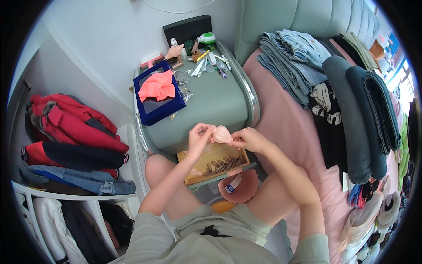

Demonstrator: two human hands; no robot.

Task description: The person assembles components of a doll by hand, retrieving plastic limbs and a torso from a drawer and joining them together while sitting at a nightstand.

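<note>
Between my two hands, above an open drawer, is a small pale pink rounded piece with a glossy surface; its exact kind is unclear. My left hand pinches its left side with the fingertips, and my right hand pinches its lower right edge. Below them, the wooden drawer holds a row of brown curved pieces along its near side. Clear wrapping lies at the drawer's left. Under the drawer's front, between my knees, stands a pink scalloped bin with a small blue-and-white box inside.
A grey-green nightstand bears a blue tray with a coral cloth, white sticks and bottles. Folded jeans and rolled trousers lie on the pink bed at right. Shelves with folded jackets stand at left.
</note>
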